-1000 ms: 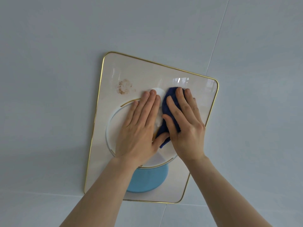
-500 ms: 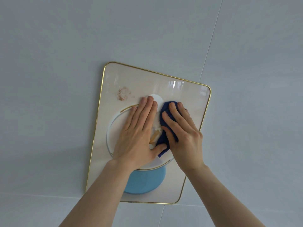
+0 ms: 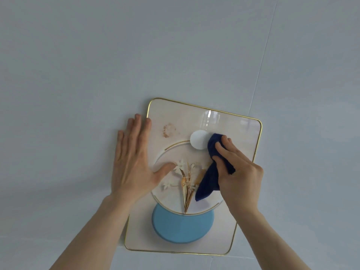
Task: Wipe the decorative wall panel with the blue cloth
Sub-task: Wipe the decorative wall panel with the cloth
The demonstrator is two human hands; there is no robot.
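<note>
The decorative wall panel (image 3: 239, 131) is a glossy cream rectangle with a thin gold rim, a round gold-lined ring, dried flowers, a white disc and a light blue half disc. A brown smudge (image 3: 169, 130) marks its upper left. My right hand (image 3: 238, 176) presses the dark blue cloth (image 3: 211, 172) against the panel's right half, beside the white disc. One end of the cloth hangs down below my fingers. My left hand (image 3: 132, 158) lies flat with fingers spread over the panel's left rim, thumb on the panel, fingers on the wall.
Pale grey wall tiles (image 3: 78, 65) surround the panel. A thin tile seam (image 3: 261, 65) runs diagonally down toward the panel's upper right corner.
My left hand slid left off the panel's middle to its left rim, uncovering the flowers. My right hand gathered the cloth, which now hangs lower. The view has shifted, so the panel sits lower in frame.
</note>
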